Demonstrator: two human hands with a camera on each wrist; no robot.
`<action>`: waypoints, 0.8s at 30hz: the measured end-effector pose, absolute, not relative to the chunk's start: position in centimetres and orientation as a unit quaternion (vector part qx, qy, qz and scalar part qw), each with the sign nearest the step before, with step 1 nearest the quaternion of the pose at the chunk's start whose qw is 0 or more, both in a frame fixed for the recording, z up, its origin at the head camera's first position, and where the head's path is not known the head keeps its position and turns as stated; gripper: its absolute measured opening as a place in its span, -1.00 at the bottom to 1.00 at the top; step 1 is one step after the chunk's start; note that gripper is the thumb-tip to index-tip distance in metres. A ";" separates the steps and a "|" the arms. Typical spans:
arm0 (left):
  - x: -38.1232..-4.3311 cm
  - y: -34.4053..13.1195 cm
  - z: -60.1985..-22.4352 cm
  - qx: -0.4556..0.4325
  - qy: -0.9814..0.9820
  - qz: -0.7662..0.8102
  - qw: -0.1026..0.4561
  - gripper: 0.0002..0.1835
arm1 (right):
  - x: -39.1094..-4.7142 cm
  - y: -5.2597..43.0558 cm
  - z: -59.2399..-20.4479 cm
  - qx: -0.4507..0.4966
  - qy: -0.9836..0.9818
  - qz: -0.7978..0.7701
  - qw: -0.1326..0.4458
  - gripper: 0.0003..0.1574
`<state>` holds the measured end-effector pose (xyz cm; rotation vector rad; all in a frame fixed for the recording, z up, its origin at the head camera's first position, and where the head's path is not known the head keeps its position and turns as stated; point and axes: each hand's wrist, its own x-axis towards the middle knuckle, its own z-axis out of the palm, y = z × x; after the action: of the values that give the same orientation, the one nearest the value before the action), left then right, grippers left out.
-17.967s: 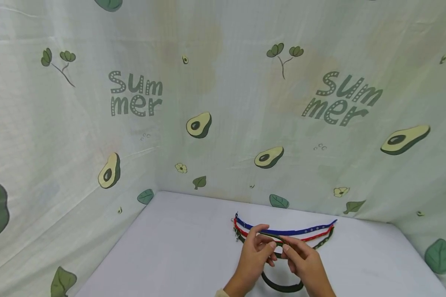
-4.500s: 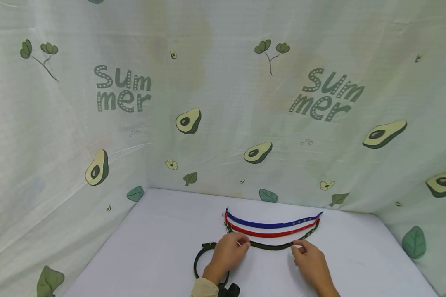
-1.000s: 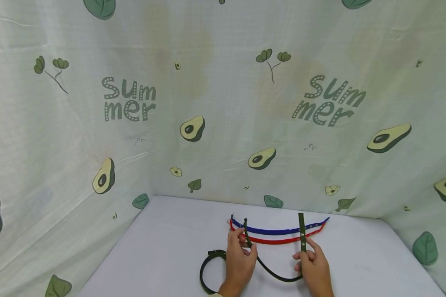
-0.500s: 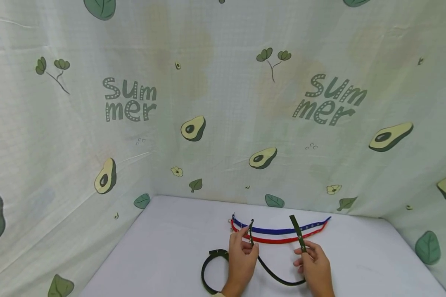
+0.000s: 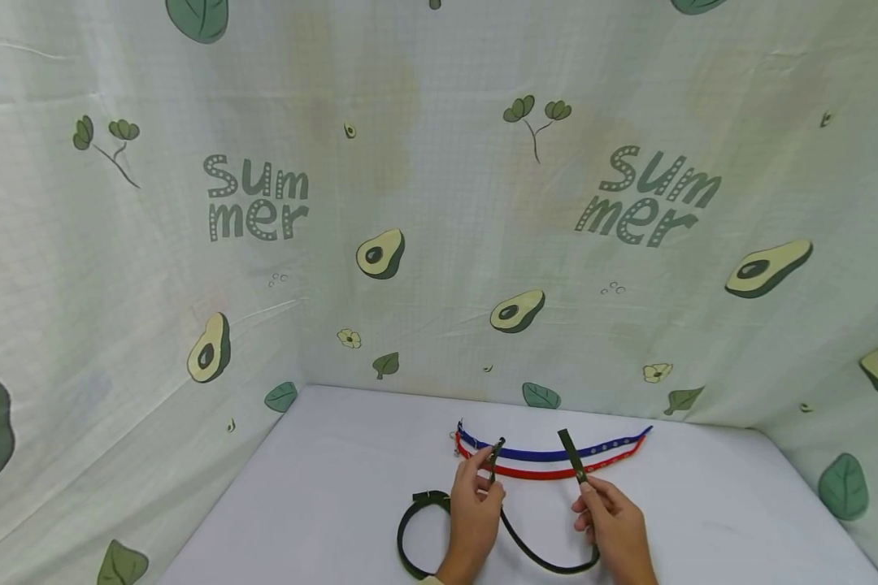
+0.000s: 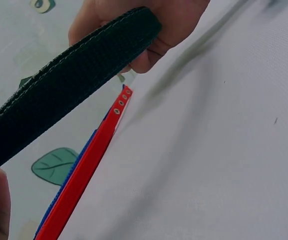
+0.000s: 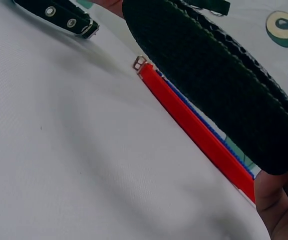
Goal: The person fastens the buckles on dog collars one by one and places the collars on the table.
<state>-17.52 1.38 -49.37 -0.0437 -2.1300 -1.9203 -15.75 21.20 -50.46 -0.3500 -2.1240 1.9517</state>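
Both hands hold one dark green collar [image 5: 563, 570], its middle sagging toward me in a curve. My left hand [image 5: 474, 508] pinches it near its buckle end, which points up. Its eyeleted tip stands up from the thumb and fingers of my right hand [image 5: 616, 524], leaning left. The two ends are apart. In both wrist views the padded strap [image 6: 69, 80] crosses close to the camera. Behind the hands lie a blue collar [image 5: 541, 457] and a red collar [image 5: 534, 474], stretched out side by side. My left hand partly hides the red one.
Left of my left hand, a second dark green collar [image 5: 400, 540] lies closed in a loop on the white table [image 5: 322, 487], partly hidden by that hand. A hanging cloth [image 5: 439, 325] printed with avocados and leaves borders the table at the back and sides.
The looped collar went from the hands to the table's left. The other green collar, lying below the red one, was lifted. Lately the right hand's tip has tilted and moved left toward the buckle.
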 end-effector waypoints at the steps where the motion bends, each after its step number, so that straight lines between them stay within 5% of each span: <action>1: -17.5 1.4 -49.4 -0.016 -0.736 -0.663 0.134 -0.42 | -15.7 21.1 -50.4 -0.120 -0.726 0.668 0.113 -0.51; 19: -17.2 1.3 -48.7 -0.026 -0.657 -0.752 0.052 -0.35 | -15.5 20.1 -50.2 -0.131 -0.746 0.649 0.071 -0.51; 24: -17.2 1.0 -48.5 -0.016 -0.639 -0.768 0.038 -0.50 | -15.5 20.0 -50.0 -0.126 -0.751 0.645 0.068 -0.51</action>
<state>-17.22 1.03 -48.51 -0.0482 -1.9614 -2.3562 -15.52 20.01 -50.04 -0.3799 -2.2629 1.9422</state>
